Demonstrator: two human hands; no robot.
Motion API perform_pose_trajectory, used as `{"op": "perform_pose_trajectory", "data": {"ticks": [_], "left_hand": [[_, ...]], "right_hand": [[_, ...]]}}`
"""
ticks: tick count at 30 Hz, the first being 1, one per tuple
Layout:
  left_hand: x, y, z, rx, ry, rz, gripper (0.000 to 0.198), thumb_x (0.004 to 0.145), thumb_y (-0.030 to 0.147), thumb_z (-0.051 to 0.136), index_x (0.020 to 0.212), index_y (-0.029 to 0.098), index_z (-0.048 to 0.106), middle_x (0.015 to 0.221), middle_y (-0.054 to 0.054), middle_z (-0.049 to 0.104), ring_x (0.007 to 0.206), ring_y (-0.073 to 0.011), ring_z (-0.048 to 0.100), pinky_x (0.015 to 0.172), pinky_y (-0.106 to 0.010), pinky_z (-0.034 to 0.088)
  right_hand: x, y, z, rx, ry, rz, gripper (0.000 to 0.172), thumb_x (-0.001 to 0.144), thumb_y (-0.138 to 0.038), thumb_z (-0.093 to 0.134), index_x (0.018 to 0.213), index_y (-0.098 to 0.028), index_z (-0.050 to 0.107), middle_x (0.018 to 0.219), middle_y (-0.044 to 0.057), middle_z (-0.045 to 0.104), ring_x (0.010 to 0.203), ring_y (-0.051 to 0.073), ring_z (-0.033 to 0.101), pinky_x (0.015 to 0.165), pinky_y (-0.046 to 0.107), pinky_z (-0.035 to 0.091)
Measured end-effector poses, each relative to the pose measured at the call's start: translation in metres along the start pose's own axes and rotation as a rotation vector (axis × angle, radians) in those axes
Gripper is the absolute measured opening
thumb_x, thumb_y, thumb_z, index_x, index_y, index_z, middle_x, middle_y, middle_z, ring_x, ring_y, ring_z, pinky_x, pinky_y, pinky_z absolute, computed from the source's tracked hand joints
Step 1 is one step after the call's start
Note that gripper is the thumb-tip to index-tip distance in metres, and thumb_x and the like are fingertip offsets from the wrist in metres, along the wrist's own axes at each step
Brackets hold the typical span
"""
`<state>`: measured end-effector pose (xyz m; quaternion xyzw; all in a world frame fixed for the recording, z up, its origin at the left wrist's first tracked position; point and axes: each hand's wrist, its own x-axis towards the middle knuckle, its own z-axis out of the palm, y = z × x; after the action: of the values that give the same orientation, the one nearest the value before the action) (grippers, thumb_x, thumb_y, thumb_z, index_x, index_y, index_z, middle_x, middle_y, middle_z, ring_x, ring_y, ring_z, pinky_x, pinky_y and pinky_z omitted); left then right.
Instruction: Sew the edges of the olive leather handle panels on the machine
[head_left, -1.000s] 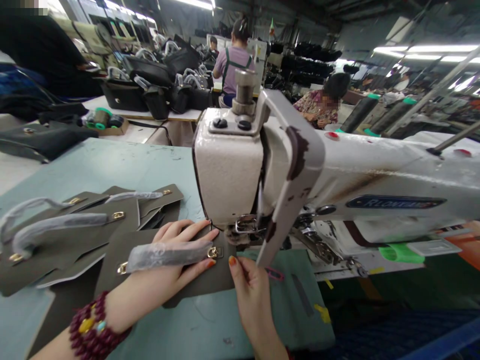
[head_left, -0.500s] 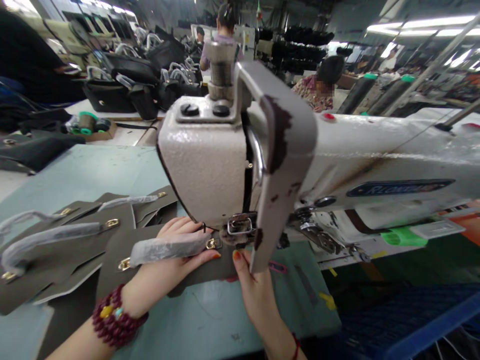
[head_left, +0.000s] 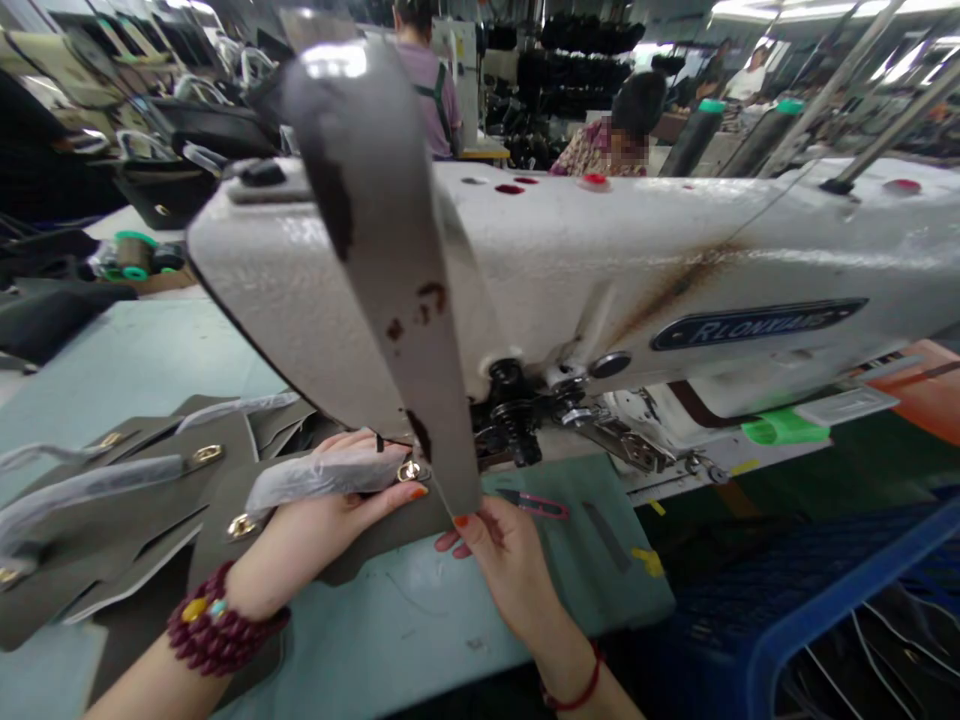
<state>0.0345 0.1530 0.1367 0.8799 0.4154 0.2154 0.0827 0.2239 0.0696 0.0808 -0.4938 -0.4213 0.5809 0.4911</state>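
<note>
Both hands are meeting at the lower centre of the frame. I am pressing my left hand flat and released on the olive leather panel lying on the tabletop under the sewing machine. My right hand is touching the panel's edge; I cannot tell whether it is gripping.

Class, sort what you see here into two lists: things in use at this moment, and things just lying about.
In use: left hand, right hand, grey panel, wrapped handle, sewing machine.
Lying about: stacked panels, pink snips, thread spools, black bags.
</note>
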Motion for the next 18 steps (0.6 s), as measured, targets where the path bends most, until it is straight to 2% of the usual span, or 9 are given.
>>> {"op": "perform_pose_trajectory", "data": {"ticks": [5, 11, 18], "left_hand": [[0.004, 0.006, -0.004, -0.007, -0.022, -0.028, 0.045, 0.088, 0.059, 0.040, 0.083, 0.026, 0.070, 0.079, -0.004, 0.068, 0.074, -0.0231, 0.062, 0.073, -0.035, 0.048], [-0.003, -0.006, 0.003, 0.038, -0.130, -0.060, 0.041, 0.088, 0.057, 0.045, 0.091, 0.024, 0.068, 0.077, -0.003, 0.067, 0.077, -0.0236, 0.063, 0.075, -0.035, 0.046], [-0.002, -0.006, 0.005, 0.117, -0.100, 0.003, 0.041, 0.079, 0.063, 0.056, 0.094, 0.026, 0.068, 0.083, -0.002, 0.069, 0.080, -0.0242, 0.063, 0.084, -0.039, 0.044]], "right_hand": [[0.006, 0.009, 0.003, -0.067, 0.055, -0.021, 0.042, 0.088, -0.053, 0.055, 0.081, -0.014, 0.069, 0.064, 0.005, 0.071, 0.059, 0.015, 0.067, 0.055, 0.020, 0.051], [0.007, 0.016, 0.004, -0.050, 0.062, -0.032, 0.040, 0.089, -0.050, 0.055, 0.076, -0.015, 0.068, 0.065, 0.005, 0.072, 0.061, 0.016, 0.068, 0.057, 0.021, 0.051], [0.011, 0.018, 0.008, -0.051, 0.083, -0.060, 0.041, 0.091, -0.048, 0.054, 0.070, -0.015, 0.066, 0.063, 0.006, 0.071, 0.056, 0.016, 0.068, 0.056, 0.022, 0.051]]}}
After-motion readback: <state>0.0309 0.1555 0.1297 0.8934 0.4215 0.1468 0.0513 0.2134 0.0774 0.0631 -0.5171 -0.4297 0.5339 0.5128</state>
